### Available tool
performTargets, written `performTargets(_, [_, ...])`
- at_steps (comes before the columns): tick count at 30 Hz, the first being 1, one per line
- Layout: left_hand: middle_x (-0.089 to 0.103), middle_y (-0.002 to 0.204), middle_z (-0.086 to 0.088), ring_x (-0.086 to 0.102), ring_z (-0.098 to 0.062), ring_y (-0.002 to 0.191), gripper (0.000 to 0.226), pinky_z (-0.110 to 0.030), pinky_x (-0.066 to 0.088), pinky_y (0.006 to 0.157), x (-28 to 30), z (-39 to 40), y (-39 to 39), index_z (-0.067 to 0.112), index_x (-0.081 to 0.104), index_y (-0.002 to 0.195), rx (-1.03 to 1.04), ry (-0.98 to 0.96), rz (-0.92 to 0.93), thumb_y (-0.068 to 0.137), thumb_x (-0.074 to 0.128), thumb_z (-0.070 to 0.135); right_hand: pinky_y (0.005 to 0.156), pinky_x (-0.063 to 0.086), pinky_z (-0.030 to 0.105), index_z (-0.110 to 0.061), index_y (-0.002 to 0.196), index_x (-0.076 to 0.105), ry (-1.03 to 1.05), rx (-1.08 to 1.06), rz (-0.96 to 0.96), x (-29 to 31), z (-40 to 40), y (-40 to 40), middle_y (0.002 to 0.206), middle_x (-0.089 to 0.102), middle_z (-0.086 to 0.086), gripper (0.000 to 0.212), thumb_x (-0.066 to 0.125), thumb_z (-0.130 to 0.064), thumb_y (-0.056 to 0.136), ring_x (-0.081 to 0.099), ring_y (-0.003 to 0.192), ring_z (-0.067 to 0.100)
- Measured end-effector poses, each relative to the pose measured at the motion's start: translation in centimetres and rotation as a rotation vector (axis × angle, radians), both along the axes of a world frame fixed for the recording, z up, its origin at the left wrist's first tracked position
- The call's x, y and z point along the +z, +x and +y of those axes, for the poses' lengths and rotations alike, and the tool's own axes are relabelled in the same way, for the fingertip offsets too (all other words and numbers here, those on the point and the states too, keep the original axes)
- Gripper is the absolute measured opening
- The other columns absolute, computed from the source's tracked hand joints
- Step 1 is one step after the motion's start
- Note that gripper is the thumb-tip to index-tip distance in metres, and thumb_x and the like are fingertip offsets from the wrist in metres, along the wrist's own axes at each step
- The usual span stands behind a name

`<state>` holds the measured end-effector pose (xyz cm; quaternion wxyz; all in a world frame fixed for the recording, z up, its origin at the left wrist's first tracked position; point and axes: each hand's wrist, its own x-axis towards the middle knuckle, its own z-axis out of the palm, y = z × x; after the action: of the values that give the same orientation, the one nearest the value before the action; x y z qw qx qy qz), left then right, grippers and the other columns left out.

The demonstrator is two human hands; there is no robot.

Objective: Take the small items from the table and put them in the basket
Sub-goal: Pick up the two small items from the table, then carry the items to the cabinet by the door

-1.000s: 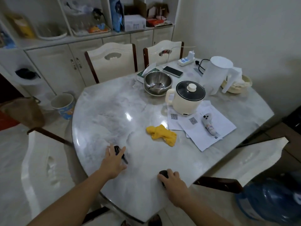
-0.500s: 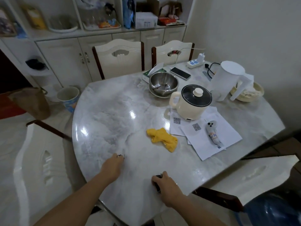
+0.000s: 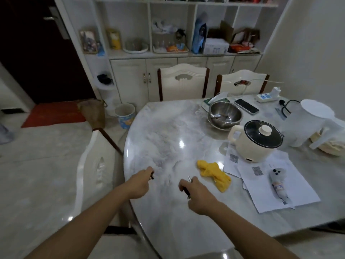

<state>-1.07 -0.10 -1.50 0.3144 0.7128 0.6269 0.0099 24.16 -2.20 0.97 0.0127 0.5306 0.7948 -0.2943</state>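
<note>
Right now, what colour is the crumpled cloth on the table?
Yellow. The cloth lies just beyond the right hand, clearest in the head view.

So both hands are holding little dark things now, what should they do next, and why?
Probably carry them right, toward the basket at the table's far right edge behind the white jug. The left hand and right hand are each closed on a small dark item, so neither can pick up more. The yellow cloth and ghost toy can wait.
</note>
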Motion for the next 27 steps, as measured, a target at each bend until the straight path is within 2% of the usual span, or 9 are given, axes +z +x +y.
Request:
performTargets(2, [0.057,0.11,-0.012,0.056,-0.027,0.092,0.039,-0.035,0.049,0.077,2.4,-0.4,-1.4,0.016,0.045,0.118,0.03,0.043,-0.023,0.085,0.039,-0.004,0.071,0.05,0.041,-0.022,0.106,0.049,0.03,0.052,0.036,1.7,1.0,-2.0,0.102,0.041,0.007,0.034,0.061,-0.006,0.079,0.054,0.081,0.029])
performTargets(5, [0.063,0.111,-0.005,0.059,-0.022,0.093,0.027,-0.031,0.046,0.076,6.3,-1.4,-4.7,0.021,0.052,0.114,0.129,0.162,-0.051,0.092,0.047,0.007,0.067,0.042,0.031,-0.025,0.107,0.051,0.124,0.109,0.074,3.9,2.1,-6.0,0.104,0.044,0.007,0.021,0.055,-0.012,0.091,0.051,0.079,0.024])
performTargets(8, [0.067,0.107,-0.005,0.061,-0.024,0.094,0.016,-0.038,0.05,0.08,10.1,-2.8,-9.5,0.023,0.054,0.108,0.187,0.226,-0.037,0.093,0.053,0.016,0.06,0.034,0.022,-0.029,0.107,0.05,0.214,0.191,0.092,6.4,2.7,-11.2,0.103,0.045,0.006,0.016,0.049,-0.016,0.099,0.05,0.076,0.021])
performTargets(14, [0.067,0.103,-0.003,0.061,-0.023,0.092,0.013,-0.038,0.053,0.08,15.7,-7.5,-21.9,0.023,0.056,0.106,0.329,0.337,-0.069,0.094,0.055,0.018,0.066,0.038,0.026,-0.029,0.119,0.055,0.254,0.334,0.131,12.9,2.4,-24.2,0.092,0.052,-0.001,0.023,0.041,-0.02,0.103,0.054,0.082,0.021])
performTargets(17, [0.065,0.1,0.0,0.059,-0.017,0.085,0.013,-0.024,0.045,0.066,17.1,-10.4,-28.9,0.025,0.057,0.102,0.406,0.359,-0.055,0.093,0.056,0.015,0.07,0.041,0.033,-0.024,0.134,0.048,0.301,0.391,0.129,15.3,1.4,-31.6,0.107,0.064,0.012,0.033,0.041,-0.02,0.102,0.06,0.092,0.031])
performTargets(19, [0.067,0.103,-0.001,0.057,-0.014,0.085,0.017,-0.022,0.041,0.068,17.9,-12.4,-33.5,0.025,0.059,0.103,0.459,0.383,-0.021,0.092,0.056,0.012,0.071,0.041,0.035,-0.02,0.144,0.037,0.325,0.419,0.11,16.4,0.6,-36.4,0.111,0.064,0.015,0.043,0.044,-0.023,0.101,0.059,0.092,0.034])
performTargets(24, [0.069,0.11,-0.002,0.059,-0.016,0.089,0.022,-0.026,0.044,0.074,19.1,-17.1,-43.1,0.025,0.062,0.108,0.615,0.413,0.034,0.091,0.057,0.012,0.076,0.052,0.044,-0.014,0.12,0.049,0.325,0.519,0.106,17.6,-1.3,-47.3,0.109,0.065,0.016,0.024,0.052,-0.019,0.097,0.061,0.089,0.031])
performTargets(25, [0.068,0.112,-0.002,0.06,-0.017,0.092,0.023,-0.027,0.046,0.076,19.0,-17.9,-44.8,0.025,0.062,0.11,0.64,0.402,0.038,0.091,0.057,0.012,0.075,0.053,0.043,-0.016,0.118,0.05,0.318,0.542,0.106,17.7,-1.6,-49.3,0.109,0.065,0.014,0.023,0.054,-0.018,0.096,0.061,0.087,0.03])
performTargets(27, [0.067,0.115,-0.003,0.062,-0.021,0.098,0.026,-0.03,0.05,0.082,18.9,-19.2,-48.1,0.025,0.063,0.113,0.684,0.372,0.049,0.092,0.056,0.012,0.066,0.049,0.033,-0.021,0.114,0.051,0.309,0.579,0.12,17.5,-1.8,-53.0,0.108,0.065,0.009,0.021,0.057,-0.018,0.094,0.059,0.082,0.022])
